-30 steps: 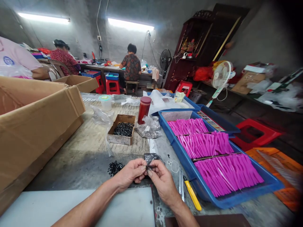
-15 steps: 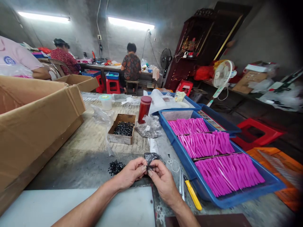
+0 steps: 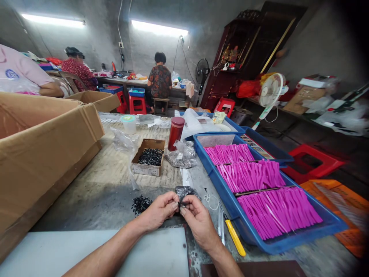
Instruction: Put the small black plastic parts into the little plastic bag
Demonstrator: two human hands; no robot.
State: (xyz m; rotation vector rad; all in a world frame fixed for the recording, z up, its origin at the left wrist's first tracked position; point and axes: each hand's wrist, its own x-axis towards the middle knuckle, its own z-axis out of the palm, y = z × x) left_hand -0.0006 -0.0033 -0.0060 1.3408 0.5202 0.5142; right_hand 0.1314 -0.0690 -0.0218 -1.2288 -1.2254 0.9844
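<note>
My left hand (image 3: 160, 211) and my right hand (image 3: 197, 220) meet fingertip to fingertip low in the middle of the table. Both pinch a small dark part between them that is too small to name. Just behind the fingers lies a crumpled dark plastic bag (image 3: 186, 191). A little heap of small black parts (image 3: 140, 203) sits left of my left hand. A blue tray (image 3: 242, 221) with rows of magenta plastic strips (image 3: 276, 211) stands to the right of my right hand.
A big open cardboard box (image 3: 43, 154) fills the left. Behind my hands are a small carton of black parts (image 3: 149, 157), a red flask (image 3: 175, 133) and a clear bag (image 3: 182, 155). A yellow-handled knife (image 3: 234, 237) lies beside the tray. People sit at far tables.
</note>
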